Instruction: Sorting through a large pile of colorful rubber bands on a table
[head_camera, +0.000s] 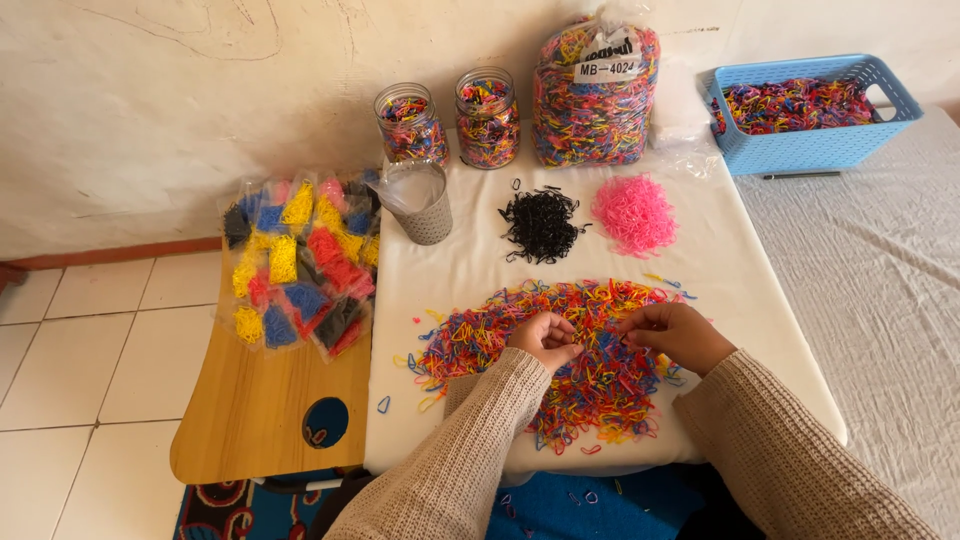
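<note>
The left hand (545, 338) is curled, fingertips pinched over the heap of mixed-colour rubber bands (545, 360); the right hand (675, 333) pinches narrowly at the heap's top, though what either holds is too small to tell. The heap lies on the white-covered surface (740, 290), with a black pile (540, 224) and a pink pile (634, 212) beyond.

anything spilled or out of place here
A few loose bands lie apart from the mixed pile, and some more have dropped onto the blue mat below the table's front edge.
</note>
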